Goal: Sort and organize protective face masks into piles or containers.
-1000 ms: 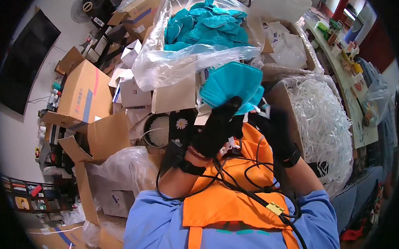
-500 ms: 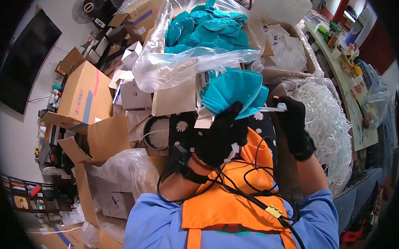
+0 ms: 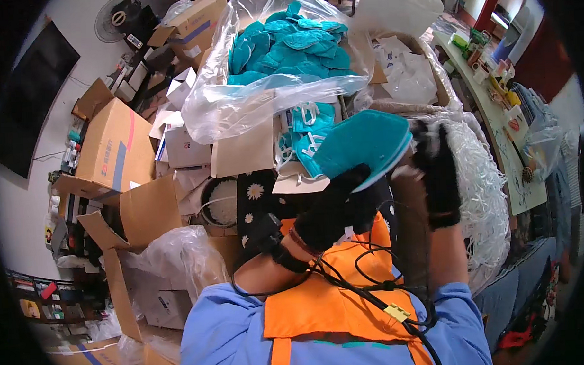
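Left gloved hand pinches teal face masks by their lower edge, near the open carton; right gloved hand blurred, grip untellable; one-edge hold could let masks slip.

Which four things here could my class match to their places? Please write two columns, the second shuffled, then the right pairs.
Column one
1. Curved teal fabric shell
2. Piled teal fabric pieces
3. Tangled thin white strips
4. Flat black rectangular screen

Column two
A. At the pale wall on the picture's left
B. In the black-gloved left hand
C. Inside the clear plastic liner at the top
D. Just right of the black-gloved right hand

Pairs: 1-B, 2-C, 3-D, 4-A
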The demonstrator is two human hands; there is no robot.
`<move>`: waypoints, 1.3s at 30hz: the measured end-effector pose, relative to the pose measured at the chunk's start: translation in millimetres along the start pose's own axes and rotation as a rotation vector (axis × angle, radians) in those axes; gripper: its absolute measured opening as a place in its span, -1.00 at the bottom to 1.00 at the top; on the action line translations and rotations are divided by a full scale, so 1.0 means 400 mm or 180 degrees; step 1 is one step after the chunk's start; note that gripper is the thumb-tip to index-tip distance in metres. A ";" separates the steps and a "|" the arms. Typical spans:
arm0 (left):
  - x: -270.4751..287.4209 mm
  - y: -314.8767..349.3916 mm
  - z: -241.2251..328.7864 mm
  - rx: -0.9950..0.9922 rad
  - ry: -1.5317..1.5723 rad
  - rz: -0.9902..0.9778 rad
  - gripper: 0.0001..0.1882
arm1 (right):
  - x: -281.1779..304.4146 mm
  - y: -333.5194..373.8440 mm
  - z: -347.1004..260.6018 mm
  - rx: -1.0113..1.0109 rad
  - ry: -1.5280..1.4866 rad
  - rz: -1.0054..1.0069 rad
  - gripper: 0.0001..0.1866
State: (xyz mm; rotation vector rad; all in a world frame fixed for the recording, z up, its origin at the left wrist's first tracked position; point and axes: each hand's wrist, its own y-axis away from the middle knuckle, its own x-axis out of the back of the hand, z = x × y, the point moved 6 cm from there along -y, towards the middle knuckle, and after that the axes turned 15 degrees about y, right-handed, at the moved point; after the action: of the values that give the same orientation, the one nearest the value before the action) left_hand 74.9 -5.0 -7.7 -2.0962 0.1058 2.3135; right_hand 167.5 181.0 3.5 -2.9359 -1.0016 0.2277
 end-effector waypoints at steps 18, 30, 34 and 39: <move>0.007 0.007 0.121 -0.1202 -0.3417 -0.0147 -0.52 | -0.202 0.065 -0.051 -0.0931 -0.0327 -0.0843 -0.57; -0.013 0.009 0.184 -0.2480 -0.5033 -0.0072 -0.56 | -0.227 0.090 0.009 -0.0888 -0.0046 -0.0983 -0.63; -0.030 0.028 0.216 -0.2997 -0.4309 0.0274 -0.74 | -0.245 0.126 0.055 -0.0672 0.0709 -0.1113 -0.61; -0.055 0.065 0.209 -0.2915 -0.3763 0.0968 -0.72 | -0.230 0.137 0.107 -0.1265 -0.0024 -0.0327 -0.74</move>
State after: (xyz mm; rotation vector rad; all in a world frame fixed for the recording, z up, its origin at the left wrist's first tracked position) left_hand -7.5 -24.9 23.5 -0.3622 -0.8074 3.7663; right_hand 122.4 80.7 -31.4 -3.2140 -1.3339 0.0382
